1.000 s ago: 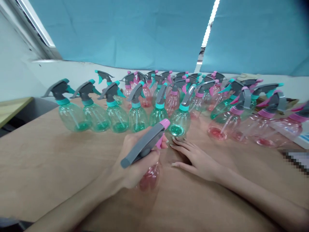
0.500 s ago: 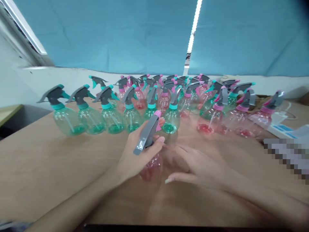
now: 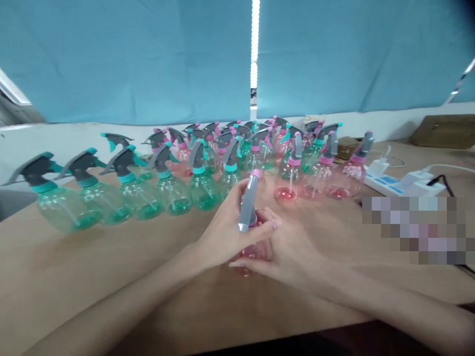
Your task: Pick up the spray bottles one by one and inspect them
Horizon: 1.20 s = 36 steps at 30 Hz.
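Observation:
A pink spray bottle (image 3: 245, 251) with a grey trigger head stands near the front of the table, between my hands. My left hand (image 3: 226, 230) is closed around its neck, just below the grey head. Lower down, my right hand (image 3: 285, 247) wraps the clear pink body from the right, its thumb across the near side. The far fingers of both hands are partly hidden. Just beyond my left hand stands a green spray bottle (image 3: 204, 190), and beyond my right hand a pink spray bottle (image 3: 287, 187).
A slanting row of green spray bottles (image 3: 67, 210) runs along the left. Several green and pink ones crowd behind. On the right lie a white power strip (image 3: 386, 184) with chargers and cables, and a blurred-out patch (image 3: 415, 222). A blue curtain (image 3: 148, 59) hangs behind the table.
My right hand has come in from the right and closed on the bottle's body. My left hand keeps hold of the neck. The view has swung to the right.

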Each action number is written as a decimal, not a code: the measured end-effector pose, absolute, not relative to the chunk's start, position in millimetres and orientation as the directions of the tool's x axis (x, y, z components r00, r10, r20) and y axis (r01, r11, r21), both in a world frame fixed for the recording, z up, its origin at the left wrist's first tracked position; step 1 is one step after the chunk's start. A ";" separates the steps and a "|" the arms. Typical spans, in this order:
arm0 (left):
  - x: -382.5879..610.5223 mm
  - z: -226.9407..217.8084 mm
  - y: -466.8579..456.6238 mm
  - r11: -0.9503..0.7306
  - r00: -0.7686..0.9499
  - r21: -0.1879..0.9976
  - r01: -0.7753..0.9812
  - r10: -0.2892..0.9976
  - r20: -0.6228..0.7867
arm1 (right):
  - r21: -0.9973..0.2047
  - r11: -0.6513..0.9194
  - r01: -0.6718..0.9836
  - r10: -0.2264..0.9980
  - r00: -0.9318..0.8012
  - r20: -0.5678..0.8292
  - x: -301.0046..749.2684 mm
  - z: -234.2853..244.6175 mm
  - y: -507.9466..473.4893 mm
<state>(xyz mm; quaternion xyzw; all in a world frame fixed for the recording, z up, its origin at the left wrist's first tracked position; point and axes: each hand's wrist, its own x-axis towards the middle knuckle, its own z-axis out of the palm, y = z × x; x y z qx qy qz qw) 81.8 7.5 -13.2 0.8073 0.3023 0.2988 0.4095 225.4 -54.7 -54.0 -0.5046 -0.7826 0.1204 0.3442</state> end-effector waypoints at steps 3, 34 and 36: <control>88.4 -8.7 14.9 -0.537 0.686 0.775 0.334 0.702 0.192 | -0.539 0.434 0.722 0.879 -0.207 0.430 251.5 -53.4 -47.9; 59.4 -63.4 45.8 -0.492 0.739 0.728 0.477 0.673 -0.029 | -0.461 0.222 0.859 0.853 0.058 0.518 288.1 -58.1 69.7; 59.8 -63.8 48.6 -0.486 0.733 0.730 0.480 0.679 -0.030 | -0.466 0.216 0.858 0.859 0.060 0.509 287.6 -56.7 69.7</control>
